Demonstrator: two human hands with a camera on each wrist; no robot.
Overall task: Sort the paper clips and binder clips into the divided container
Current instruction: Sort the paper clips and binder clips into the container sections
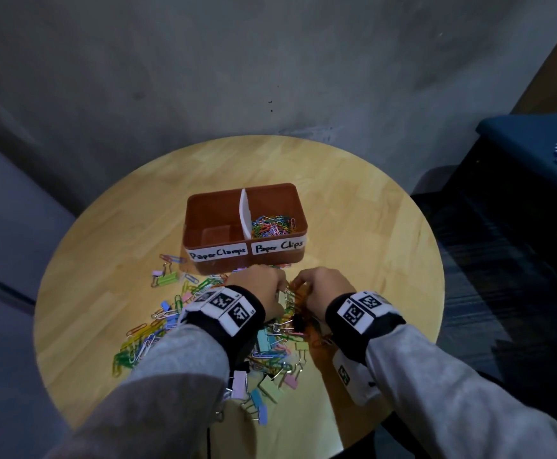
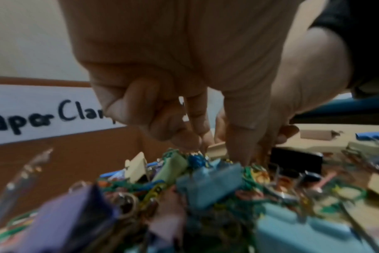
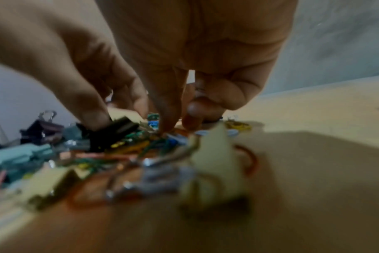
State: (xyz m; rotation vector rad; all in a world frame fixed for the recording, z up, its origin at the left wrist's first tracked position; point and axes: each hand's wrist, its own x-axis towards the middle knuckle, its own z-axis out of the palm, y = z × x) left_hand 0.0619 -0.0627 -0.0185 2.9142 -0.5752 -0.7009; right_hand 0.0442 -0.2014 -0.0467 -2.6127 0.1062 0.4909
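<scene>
Fingers (image 3: 167, 109) half-buried in blurred clips (image 3: 123, 147)

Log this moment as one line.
both hands picking in clip pile | Paper Clips side part-filled | Paper Clamps side empty

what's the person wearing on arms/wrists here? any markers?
Both arms are in light grey long sleeves. Each wrist carries a black band with white tiles printed with black square fiducial codes: left wristband, right wristband. A white block with another code hangs under the right wrist. The left hand and right hand are bare, no gloves.
</scene>
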